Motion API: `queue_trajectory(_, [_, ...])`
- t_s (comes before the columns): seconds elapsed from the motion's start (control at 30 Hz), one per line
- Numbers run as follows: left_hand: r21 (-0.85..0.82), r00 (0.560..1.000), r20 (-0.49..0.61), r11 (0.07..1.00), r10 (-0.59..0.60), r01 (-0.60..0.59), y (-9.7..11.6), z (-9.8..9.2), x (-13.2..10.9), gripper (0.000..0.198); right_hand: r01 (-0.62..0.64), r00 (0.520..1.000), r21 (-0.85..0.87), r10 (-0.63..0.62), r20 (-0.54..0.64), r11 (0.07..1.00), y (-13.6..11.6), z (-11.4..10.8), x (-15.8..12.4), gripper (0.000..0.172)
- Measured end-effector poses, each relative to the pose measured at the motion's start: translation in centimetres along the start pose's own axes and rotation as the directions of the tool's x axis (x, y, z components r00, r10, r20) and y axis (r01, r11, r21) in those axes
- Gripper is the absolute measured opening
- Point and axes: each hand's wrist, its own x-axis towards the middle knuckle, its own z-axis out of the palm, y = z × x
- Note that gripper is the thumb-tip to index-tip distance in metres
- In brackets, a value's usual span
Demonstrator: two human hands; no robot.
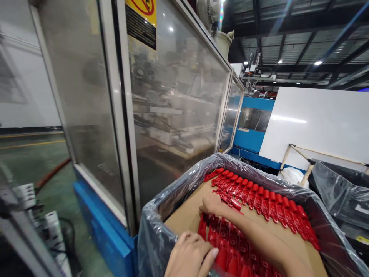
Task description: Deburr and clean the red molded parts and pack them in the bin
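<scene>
My right hand (211,203) reaches across a lined box, its fingers curled down onto the upper end of a glossy red plastic part (203,226) at the left of the near row. My left hand (190,254) is lower, beside the left end of that row, with bent fingers and the thumb held apart; I see nothing in it. The near row of red plastic parts (232,246) is partly hidden by my right forearm. A far row of matching parts (259,198) lies side by side on a brown cardboard sheet (183,215). One loose part (233,202) lies between the rows.
Clear plastic film drapes over the box rim (157,215). Behind it stands a machine with a framed transparent guard (178,127) and blue base (100,231). At right are a white panel (323,123) and another lined bin (337,192). Metal equipment (54,238) stands at left.
</scene>
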Motion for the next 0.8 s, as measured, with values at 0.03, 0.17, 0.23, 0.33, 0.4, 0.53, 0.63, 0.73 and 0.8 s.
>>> queue_trajectory(0.03, [-0.038,0.999,-0.051,0.999,-0.004,0.002,-0.4,0.3,-0.2,0.035,0.024,1.0,0.044,-0.024,0.013,0.999,0.3,-0.7,-0.3,0.021])
queue_trajectory(0.17, [-0.102,0.918,-0.381,0.992,-0.113,0.08,-1.4,2.5,-0.9,0.053,0.178,0.983,0.272,-0.18,-0.018,0.946,1.4,-4.4,-2.5,0.021])
queue_trajectory(0.23, [-0.196,0.841,-0.463,0.958,-0.278,0.209,-1.3,3.3,-0.7,0.064,0.285,0.958,0.375,-0.252,-0.137,0.882,1.7,-6.3,-3.9,0.021])
queue_trajectory(0.33, [-0.311,0.78,-0.412,0.877,-0.471,0.366,-1.1,3.8,0.1,0.079,0.41,0.903,0.454,-0.28,-0.327,0.791,1.9,-8.7,-5.8,0.025])
queue_trajectory(0.4, [-0.298,0.794,-0.362,0.867,-0.489,0.399,-1.1,3.7,0.6,0.087,0.463,0.87,0.523,-0.254,-0.423,0.715,2.0,-10.0,-6.9,0.027])
queue_trajectory(0.53, [-0.261,0.815,-0.365,0.89,-0.451,0.375,-1.6,3.6,0.5,0.069,0.545,0.826,0.643,-0.212,-0.523,0.538,1.8,-11.8,-8.9,0.024])
queue_trajectory(0.63, [-0.229,0.822,-0.399,0.912,-0.407,0.341,-1.8,3.5,0.1,0.049,0.588,0.799,0.637,-0.234,-0.554,0.499,1.2,-12.6,-10.2,0.022])
queue_trajectory(0.73, [-0.211,0.794,-0.465,0.92,-0.391,0.329,-1.5,3.2,0.0,0.04,0.631,0.768,0.611,-0.277,-0.577,0.479,0.5,-12.9,-10.9,0.022])
queue_trajectory(0.8, [-0.236,0.777,-0.488,0.917,-0.398,0.322,-1.1,2.8,0.1,0.036,0.664,0.742,0.589,-0.31,-0.594,0.461,0.1,-13.0,-11.1,0.023])
